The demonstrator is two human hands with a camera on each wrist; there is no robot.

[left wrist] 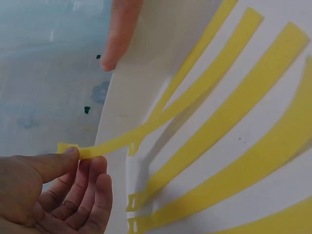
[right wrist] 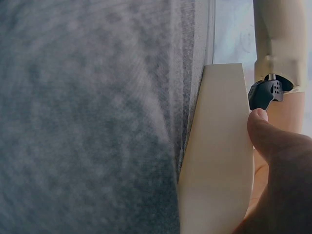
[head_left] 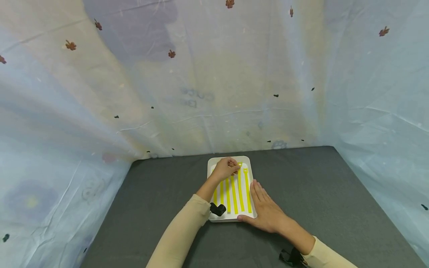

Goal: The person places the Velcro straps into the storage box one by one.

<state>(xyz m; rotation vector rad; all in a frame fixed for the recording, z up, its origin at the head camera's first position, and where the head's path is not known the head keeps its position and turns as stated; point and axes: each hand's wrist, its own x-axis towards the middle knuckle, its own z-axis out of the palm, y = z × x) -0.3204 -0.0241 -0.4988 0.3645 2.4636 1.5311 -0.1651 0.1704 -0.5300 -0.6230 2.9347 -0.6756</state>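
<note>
My left hand (head_left: pixel 227 169) is over the far part of a white tray (head_left: pixel 221 219). Between thumb and forefinger it pinches one end of a yellow strap (left wrist: pixel 114 145), which is lifted above the tray rim while its length slants back over the tray. Several other yellow straps (left wrist: pixel 224 112) lie side by side lengthwise in the tray, with slotted heads toward the far edge. My right hand (head_left: pixel 266 212) rests against the tray's near right corner, fingers straight along the right side. Its thumb (right wrist: pixel 268 134) lies at the near rim in the right wrist view.
The tray stands on a table with a dark grey cloth (head_left: pixel 167 197). Pale patterned sheeting (head_left: pixel 214 82) hangs behind the table and on both sides. A small black wrist camera (head_left: pixel 218 209) on the left wrist overlaps the tray's near left corner.
</note>
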